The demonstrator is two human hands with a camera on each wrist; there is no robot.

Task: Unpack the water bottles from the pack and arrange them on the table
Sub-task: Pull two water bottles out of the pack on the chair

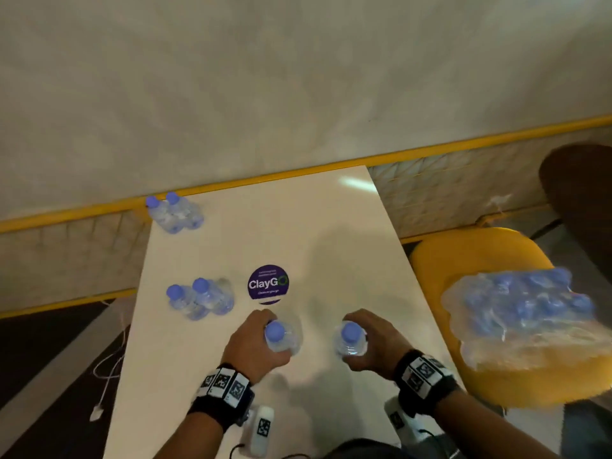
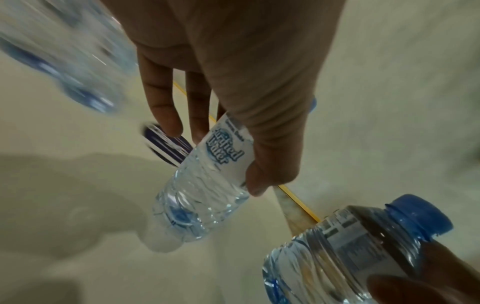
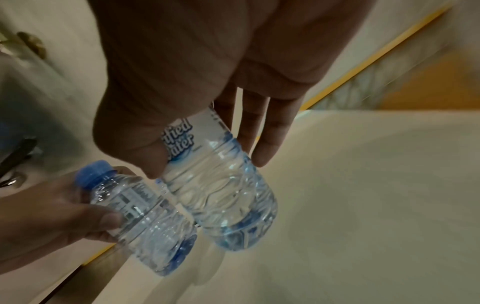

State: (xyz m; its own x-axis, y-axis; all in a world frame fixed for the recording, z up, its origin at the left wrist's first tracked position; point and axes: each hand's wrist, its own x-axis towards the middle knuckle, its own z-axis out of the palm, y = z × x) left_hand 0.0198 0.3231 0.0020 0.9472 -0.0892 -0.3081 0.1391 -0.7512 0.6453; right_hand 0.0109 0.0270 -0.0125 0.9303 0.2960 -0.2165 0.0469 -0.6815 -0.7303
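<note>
You hold one small clear plastic water bottle with a blue cap (image 1: 280,336) in your left hand (image 1: 256,346), and another small clear bottle just like it (image 1: 350,340) in your right hand (image 1: 374,339). Each grip is wrapped around its bottle, with thumb and fingers on the white label. Both bottles are upright and side by side, a little apart, over the near part of the white tabletop (image 1: 331,233). From the left wrist view, the left bottle's bottom looks to be just off the tabletop; you cannot tell for sure.

More bottles already stand on the tabletop. A small bunch of bottles (image 1: 198,298) stands to the left of your left hand, and a far pair of bottles (image 1: 174,212) stands at the far left corner.

The clear plastic-wrapped pack of bottles (image 1: 520,313) sits on the round yellow chair (image 1: 470,253) to your right, beside the tabletop. Many blue caps show through its wrap.

A round purple sticker with white letters (image 1: 268,284) lies flat on the tabletop, just past your left hand. A white cable (image 1: 109,366) lies on the dark floor at the left.
</note>
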